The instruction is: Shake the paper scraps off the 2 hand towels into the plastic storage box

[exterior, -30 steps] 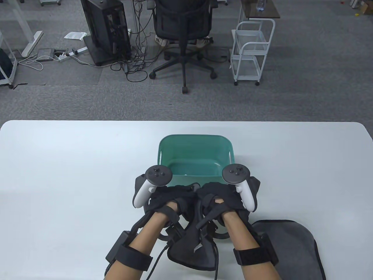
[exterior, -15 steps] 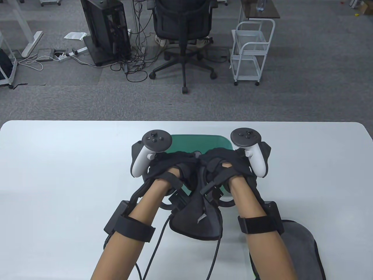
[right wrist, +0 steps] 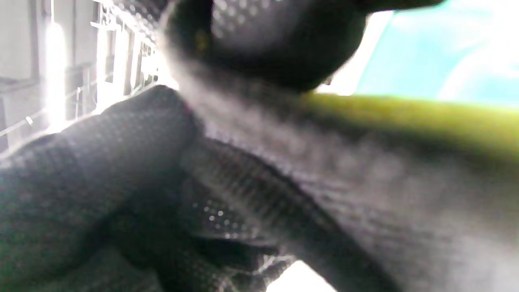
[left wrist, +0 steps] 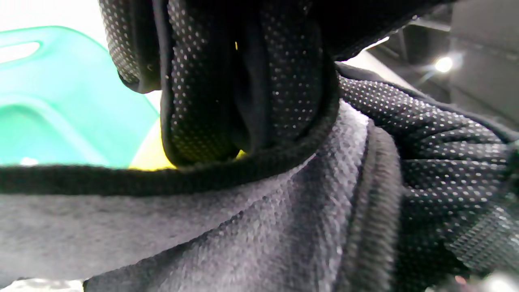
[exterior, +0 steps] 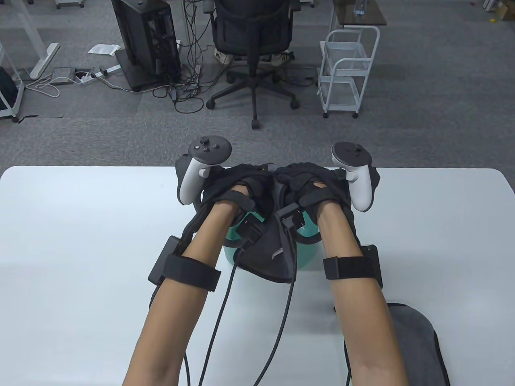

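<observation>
- Table view: your left hand (exterior: 235,189) and right hand (exterior: 310,187) are raised side by side at the table's (exterior: 80,241) 12 o'clock edge, both pinching a grey hand towel (exterior: 269,257) that hangs over the green storage box (exterior: 310,235). A second hand towel (exterior: 414,341) lies at 5 o'clock.
- Left wrist view: your fingers (left wrist: 243,93) curl over the towel's hem (left wrist: 162,178).
- Right wrist view: blurred; your fingers (right wrist: 263,40) clamp the towel edge.

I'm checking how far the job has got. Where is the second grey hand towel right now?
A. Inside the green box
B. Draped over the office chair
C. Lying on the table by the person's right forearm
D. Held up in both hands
C: the second grey towel lies flat at the table's near right corner, while both hands hold the other towel over the green box.
</observation>
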Demonstrator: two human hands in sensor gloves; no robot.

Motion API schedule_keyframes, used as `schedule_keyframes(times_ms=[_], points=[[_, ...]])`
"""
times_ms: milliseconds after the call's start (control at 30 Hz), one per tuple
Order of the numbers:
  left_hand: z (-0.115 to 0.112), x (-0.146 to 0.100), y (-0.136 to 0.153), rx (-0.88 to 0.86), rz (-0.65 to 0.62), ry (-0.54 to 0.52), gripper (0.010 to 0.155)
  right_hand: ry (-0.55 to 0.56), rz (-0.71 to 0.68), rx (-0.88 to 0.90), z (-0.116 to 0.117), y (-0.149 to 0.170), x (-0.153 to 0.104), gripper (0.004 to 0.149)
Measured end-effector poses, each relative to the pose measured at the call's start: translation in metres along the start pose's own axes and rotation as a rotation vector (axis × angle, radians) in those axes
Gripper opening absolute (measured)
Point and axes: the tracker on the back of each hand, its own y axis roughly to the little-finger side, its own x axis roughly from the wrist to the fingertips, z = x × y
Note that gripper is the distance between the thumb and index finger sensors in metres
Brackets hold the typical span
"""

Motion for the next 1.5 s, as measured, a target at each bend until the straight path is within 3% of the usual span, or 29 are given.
schedule_keyframes(times_ms=[133,533,800,967,1200,1300,1367,1400,1467,1500], points=[[0.006,0.006,-0.001,-0.095,-0.041,-0.049,0.046,0.018,-0.066,0.108,-0.003,-0.002,0.007,0.042],[0.006,0.019,0.010,-0.043,-0.209,-0.139,0.046,0.003,-0.254,0.249,-0.005,0.010,0.034,0.042],[-0.018,0.029,0.044,0.000,-0.287,-0.242,0.047,0.004,-0.389,0.130,0.000,0.040,0.044,0.042],[-0.040,0.034,0.071,0.131,-0.320,-0.294,0.047,0.098,-0.484,0.001,0.005,0.079,0.045,0.042],[-0.027,0.016,0.062,0.302,-0.364,-0.418,0.047,0.164,-0.621,0.078,-0.012,0.081,0.028,0.041],[-0.035,0.023,0.080,0.361,-0.300,-0.424,0.047,0.195,-0.553,-0.054,-0.008,0.100,0.036,0.041],[-0.034,0.016,0.081,0.340,-0.335,-0.538,0.047,0.232,-0.633,0.076,-0.014,0.097,0.029,0.041],[-0.035,0.016,0.081,0.339,-0.358,-0.530,0.047,0.235,-0.643,0.106,-0.014,0.096,0.028,0.041],[-0.039,0.025,0.088,0.417,-0.270,-0.472,0.047,0.208,-0.555,-0.104,-0.010,0.102,0.035,0.041],[-0.039,0.020,0.092,0.447,-0.289,-0.484,0.047,0.231,-0.563,-0.120,-0.015,0.105,0.033,0.041]])
